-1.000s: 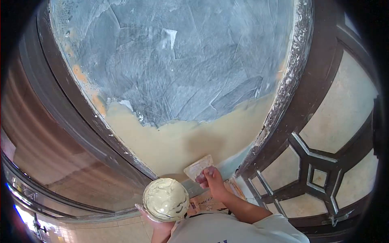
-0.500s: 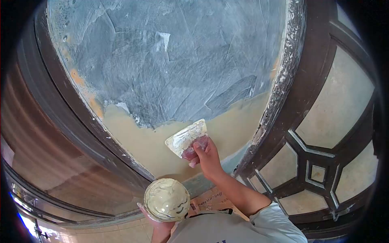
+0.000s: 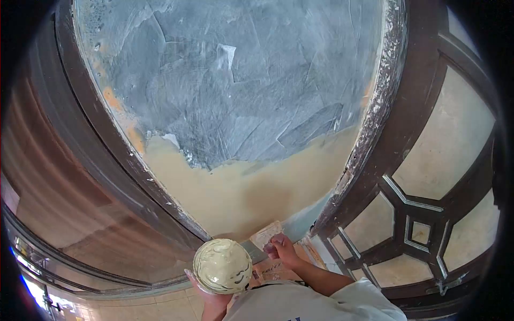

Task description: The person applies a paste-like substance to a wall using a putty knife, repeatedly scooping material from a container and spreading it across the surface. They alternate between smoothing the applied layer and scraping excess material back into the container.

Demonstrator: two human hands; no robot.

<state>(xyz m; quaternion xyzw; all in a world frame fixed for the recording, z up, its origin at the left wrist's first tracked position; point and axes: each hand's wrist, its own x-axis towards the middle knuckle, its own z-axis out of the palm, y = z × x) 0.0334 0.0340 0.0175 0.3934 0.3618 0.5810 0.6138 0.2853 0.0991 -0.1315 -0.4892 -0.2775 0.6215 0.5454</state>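
My left hand (image 3: 210, 297) supports a round tub of cream-coloured putty (image 3: 221, 266) from below, close to my body. The putty is heaped up with a swirled, glossy top. In my right hand (image 3: 284, 253) is a wide putty knife (image 3: 264, 234), gripped by its reddish handle. Its blade is smeared with putty and points up and to the left, low in front of the wall and to the right of the tub. Ahead, a smooth cream putty coat (image 3: 214, 198) covers the lower wall, below a rough blue-grey surface (image 3: 241, 101).
Dark wooden frames flank the wall; the right one (image 3: 390, 69) is flecked with white. A dark lattice with pale panels (image 3: 419, 232) stands at the right. Brown panelling (image 3: 59, 176) curves along the left. Printed cardboard (image 3: 278, 270) lies on the tiled floor (image 3: 160, 307).
My right hand has come down from the putty-coated wall with the putty knife, nearer the tub. The left hand keeps the tub in place. The view has shifted slightly.
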